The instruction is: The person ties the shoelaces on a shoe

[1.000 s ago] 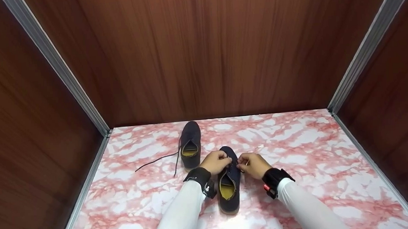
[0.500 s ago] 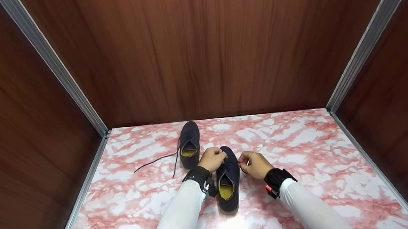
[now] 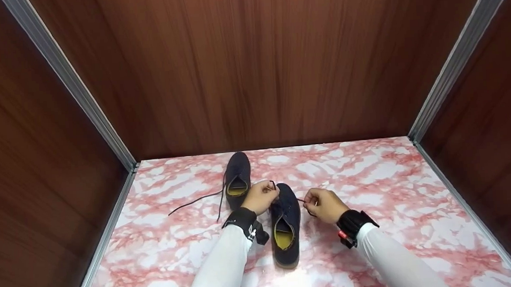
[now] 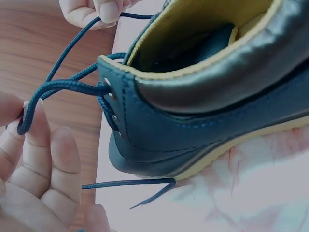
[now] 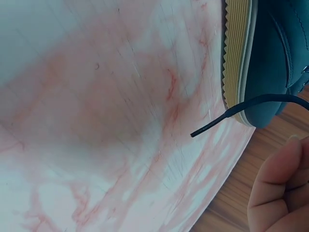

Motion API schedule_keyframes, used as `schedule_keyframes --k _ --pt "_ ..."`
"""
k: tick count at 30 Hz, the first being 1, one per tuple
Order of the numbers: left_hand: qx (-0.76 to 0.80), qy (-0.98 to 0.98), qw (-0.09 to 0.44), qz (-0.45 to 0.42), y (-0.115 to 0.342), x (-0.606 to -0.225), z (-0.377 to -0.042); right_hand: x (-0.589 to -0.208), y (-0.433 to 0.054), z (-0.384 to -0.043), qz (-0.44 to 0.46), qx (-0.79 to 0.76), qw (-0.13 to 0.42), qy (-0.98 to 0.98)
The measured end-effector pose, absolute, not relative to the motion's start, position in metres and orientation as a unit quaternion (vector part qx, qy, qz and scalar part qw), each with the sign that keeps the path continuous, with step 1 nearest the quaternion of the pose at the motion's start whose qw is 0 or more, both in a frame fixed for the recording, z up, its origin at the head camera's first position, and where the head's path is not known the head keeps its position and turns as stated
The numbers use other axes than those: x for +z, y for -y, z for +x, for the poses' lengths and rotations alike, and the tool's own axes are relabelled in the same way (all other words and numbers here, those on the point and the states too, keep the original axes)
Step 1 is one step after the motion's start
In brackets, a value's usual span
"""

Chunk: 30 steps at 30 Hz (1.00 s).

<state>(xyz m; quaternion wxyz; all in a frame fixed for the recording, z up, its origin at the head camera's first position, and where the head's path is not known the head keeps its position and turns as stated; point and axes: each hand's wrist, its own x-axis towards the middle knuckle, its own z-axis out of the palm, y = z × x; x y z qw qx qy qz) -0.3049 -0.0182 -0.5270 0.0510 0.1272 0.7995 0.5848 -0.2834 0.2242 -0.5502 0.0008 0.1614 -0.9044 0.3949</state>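
A dark blue shoe [image 3: 287,256] with yellow lining stands on the table between my hands, its toe pointing away from me. At its left, my left hand [image 3: 258,198] pinches the shoelace [image 4: 72,87], which bends over the fingers after leaving the eyelets. My right hand [image 3: 324,204], off the shoe's right side, pinches another stretch of lace between thumb and finger; it runs taut back to the shoe. In the right wrist view a loose lace tip [image 5: 207,126] hangs past the pale, ridged sole [image 5: 236,58]. Folds of my right hand's fingers hide part of the lace.
A matching shoe [image 3: 239,162] stands farther back on the left, its untied lace [image 3: 195,201] trailing leftward over the table. The red-and-white marbled tabletop [image 3: 375,259] is enclosed by brown wooden panels [image 3: 252,73] at the back and both sides.
My hands have drawn apart from over the shoe's front: the left moved up and left, the right slightly right. Lace now shows stretched at the right hand. The shoes stay in place.
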Motion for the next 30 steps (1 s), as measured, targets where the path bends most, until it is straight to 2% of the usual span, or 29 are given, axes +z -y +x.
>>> schedule_keyframes --k 11,17,24,30 --pt "0.596 -0.791 0.081 0.114 0.023 -0.533 -0.307 -0.55 -0.232 -0.282 0.162 0.396 0.009 0.904" --pt "0.594 -0.791 0.074 0.123 0.025 -0.536 -0.307 -0.547 -0.234 -0.282 0.159 0.398 -0.002 0.904" --pt "0.58 -0.802 0.066 0.129 0.028 -0.539 -0.307 -0.54 -0.235 -0.281 0.173 0.396 0.013 0.902" --pt "0.579 -0.803 0.061 0.129 0.03 -0.54 -0.307 -0.53 -0.23 -0.279 0.171 0.408 -0.003 0.897"
